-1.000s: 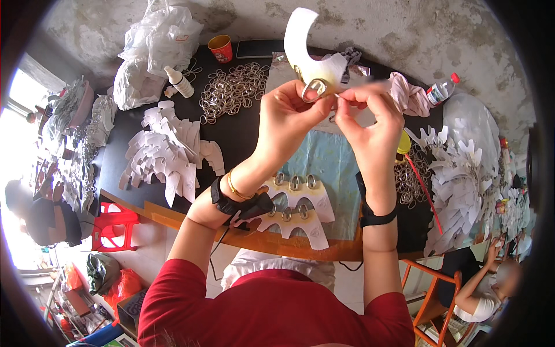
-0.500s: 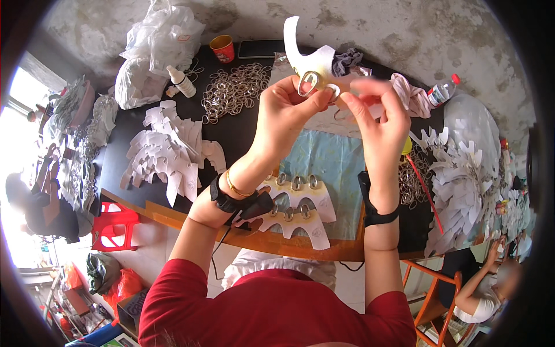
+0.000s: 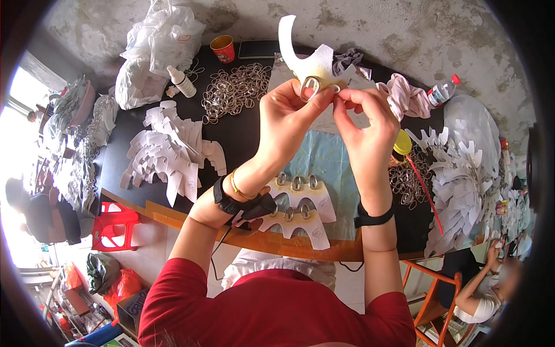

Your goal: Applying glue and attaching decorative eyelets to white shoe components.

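Note:
Above the far part of the table, my left hand (image 3: pixel 284 118) pinches a white cut-out piece (image 3: pixel 317 62) with curved arms and a yellowish lower edge. An oval metal ring (image 3: pixel 310 87) hangs on that edge beside my left thumb. My right hand (image 3: pixel 369 124) is closed, thumb and fingertips pinching the same edge just right of the left thumb, by a second, partly hidden ring (image 3: pixel 336 89). Below my hands, on a blue sheet (image 3: pixel 332 153), lie two similar white pieces, an upper one (image 3: pixel 309 198) and a lower one (image 3: pixel 315 231), each with several rings along its top.
Loose metal rings (image 3: pixel 237 89) and white cut-outs (image 3: pixel 165 147) are heaped on the left. A white bottle (image 3: pixel 184 84) and red cup (image 3: pixel 222 49) stand behind. Rightward are a yellow-lidded container (image 3: pixel 402 142) with a red stick, more rings, white pieces (image 3: pixel 462 179) and a plastic bottle (image 3: pixel 443 92).
My right hand has moved left and closed its fingertips at the piece's edge. The white piece has tilted slightly, and the left hand keeps its hold.

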Demonstrator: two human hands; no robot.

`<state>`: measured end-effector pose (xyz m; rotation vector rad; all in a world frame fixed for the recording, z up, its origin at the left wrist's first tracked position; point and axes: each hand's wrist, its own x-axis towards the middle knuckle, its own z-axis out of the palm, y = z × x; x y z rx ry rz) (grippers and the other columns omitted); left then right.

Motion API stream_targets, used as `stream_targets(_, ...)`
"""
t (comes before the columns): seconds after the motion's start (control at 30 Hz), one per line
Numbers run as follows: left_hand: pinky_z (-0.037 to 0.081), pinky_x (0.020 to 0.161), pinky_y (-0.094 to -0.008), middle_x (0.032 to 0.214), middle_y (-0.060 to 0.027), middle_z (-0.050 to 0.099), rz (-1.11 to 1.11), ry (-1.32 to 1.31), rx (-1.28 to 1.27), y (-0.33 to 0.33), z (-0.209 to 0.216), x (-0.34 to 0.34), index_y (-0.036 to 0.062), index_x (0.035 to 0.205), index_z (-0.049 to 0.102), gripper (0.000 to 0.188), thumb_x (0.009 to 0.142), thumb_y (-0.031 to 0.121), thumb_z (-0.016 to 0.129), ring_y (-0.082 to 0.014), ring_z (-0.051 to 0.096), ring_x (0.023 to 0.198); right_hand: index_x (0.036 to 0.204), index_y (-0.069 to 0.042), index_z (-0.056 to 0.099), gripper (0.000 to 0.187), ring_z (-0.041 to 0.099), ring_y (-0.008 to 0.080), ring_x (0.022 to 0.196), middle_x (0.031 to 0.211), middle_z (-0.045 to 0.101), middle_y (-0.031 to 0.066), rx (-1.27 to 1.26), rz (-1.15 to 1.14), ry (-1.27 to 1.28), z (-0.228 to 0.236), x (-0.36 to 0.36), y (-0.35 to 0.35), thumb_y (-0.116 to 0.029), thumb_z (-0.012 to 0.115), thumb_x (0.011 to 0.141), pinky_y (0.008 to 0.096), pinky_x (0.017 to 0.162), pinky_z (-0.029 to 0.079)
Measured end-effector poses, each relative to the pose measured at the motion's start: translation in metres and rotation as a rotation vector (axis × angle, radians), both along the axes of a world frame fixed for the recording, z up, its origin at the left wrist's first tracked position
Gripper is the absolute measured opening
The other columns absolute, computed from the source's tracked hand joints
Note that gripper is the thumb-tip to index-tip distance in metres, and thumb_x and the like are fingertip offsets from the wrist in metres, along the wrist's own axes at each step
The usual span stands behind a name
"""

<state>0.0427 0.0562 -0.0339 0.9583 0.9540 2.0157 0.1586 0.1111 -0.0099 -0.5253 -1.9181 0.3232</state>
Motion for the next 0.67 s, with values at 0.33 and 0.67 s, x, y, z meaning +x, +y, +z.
stream_targets(0.33, 0.051, 0.077, -0.0252, 0.088, -0.0089, 0.063, -0.129, 0.019, -0.037, 0.001, 0.009, 0.003, 0.0003, 0.086, 0.049, 0.014, 0.084, 0.007, 0.062, -0.0117, 0.061, 0.079, 0.084, 0.003, 0.061, 0.013, 0.051, 0.0026, 0.065, 0.074, 0.058, -0.0020, -0.897, 0.559, 0.243, -0.003, 0.017, 0.025, -0.009, 0.064, 0.080, 0.0169, 0.060, 0.041)
stream_targets(0.67, 0.046, 0.064, -0.0163, 0.079, -0.0007, 0.060, 0.116, 0.244, -0.042, -0.001, 0.002, -0.003, 0.0001, 0.081, 0.054, 0.010, 0.081, 0.002, 0.064, -0.0039, 0.055, 0.073, 0.085, -0.001, 0.064, 0.014, 0.055, 0.0053, 0.067, 0.072, 0.062, 0.0013, -0.550, 0.275, 0.015, -0.001, 0.008, 0.010, -0.014, 0.066, 0.080, 0.0167, 0.062, 0.041)
